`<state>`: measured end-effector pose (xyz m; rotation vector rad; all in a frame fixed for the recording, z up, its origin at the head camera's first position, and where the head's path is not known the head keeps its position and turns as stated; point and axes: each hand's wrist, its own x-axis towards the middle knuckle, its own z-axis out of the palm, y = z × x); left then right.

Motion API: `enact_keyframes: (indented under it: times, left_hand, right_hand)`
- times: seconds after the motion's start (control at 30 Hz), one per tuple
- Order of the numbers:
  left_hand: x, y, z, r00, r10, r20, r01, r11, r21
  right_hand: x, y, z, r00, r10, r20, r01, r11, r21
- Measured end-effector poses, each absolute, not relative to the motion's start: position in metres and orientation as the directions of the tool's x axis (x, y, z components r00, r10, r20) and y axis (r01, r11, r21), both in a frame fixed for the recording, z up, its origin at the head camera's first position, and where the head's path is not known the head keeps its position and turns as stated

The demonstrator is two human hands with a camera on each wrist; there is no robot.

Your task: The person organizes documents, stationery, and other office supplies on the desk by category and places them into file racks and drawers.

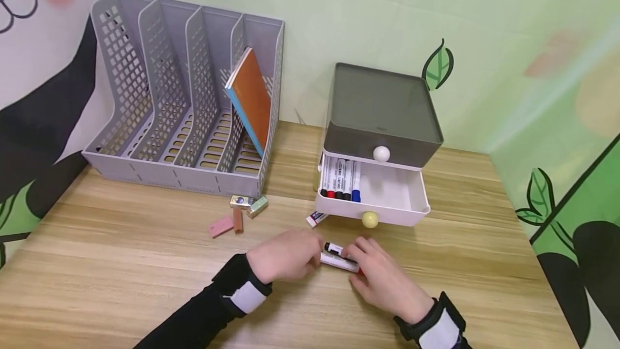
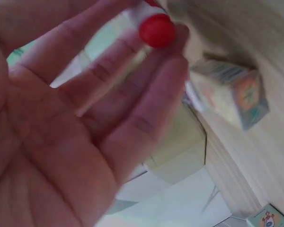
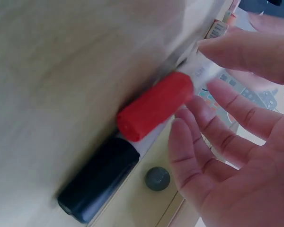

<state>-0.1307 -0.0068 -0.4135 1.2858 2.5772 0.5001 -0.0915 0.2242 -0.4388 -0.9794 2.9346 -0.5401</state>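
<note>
Two whiteboard markers lie side by side on the table in the head view, between the hands. The nearer, white marker [image 1: 339,262] has a red cap [image 3: 156,106] facing my right hand. My left hand [image 1: 288,255] pinches its other end, whose red tip [image 2: 157,30] shows among the fingers in the left wrist view. My right hand [image 1: 382,279] has its thumb and fingers spread around the barrel by the red cap. Its fingers overlap the black-capped marker [image 1: 334,248] in the head view; that marker's black end [image 3: 99,179] sits beside the red cap.
Behind the hands stands a drawer box [image 1: 387,104] with its lower drawer [image 1: 394,190] pulled out, markers along its left side. Small erasers [image 1: 222,226] lie left, and another boxed eraser [image 1: 316,219] touches the drawer's front left. A grey file rack [image 1: 169,174] holds notebooks [image 1: 252,101].
</note>
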Motion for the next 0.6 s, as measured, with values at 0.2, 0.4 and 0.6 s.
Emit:
enact_keyframes:
  times: [0.2,0.4,0.6]
  left_hand:
    - [-0.139,-0.011,-0.404,-0.536,0.835,0.123,0.756,0.41,0.511]
    - [-0.144,-0.016,-0.398,-0.536,0.815,0.22,0.752,0.343,0.562]
    - [-0.146,-0.022,-0.394,-0.582,0.784,0.217,0.718,0.37,0.589]
  right_hand:
    - [-0.091,0.223,-0.441,-0.81,-0.568,0.143,-0.575,0.724,-0.382]
    - [-0.092,0.222,-0.443,-0.798,-0.549,0.25,-0.599,0.673,-0.433]
    - [-0.092,0.222,-0.442,-0.786,-0.528,0.322,-0.616,0.618,-0.488]
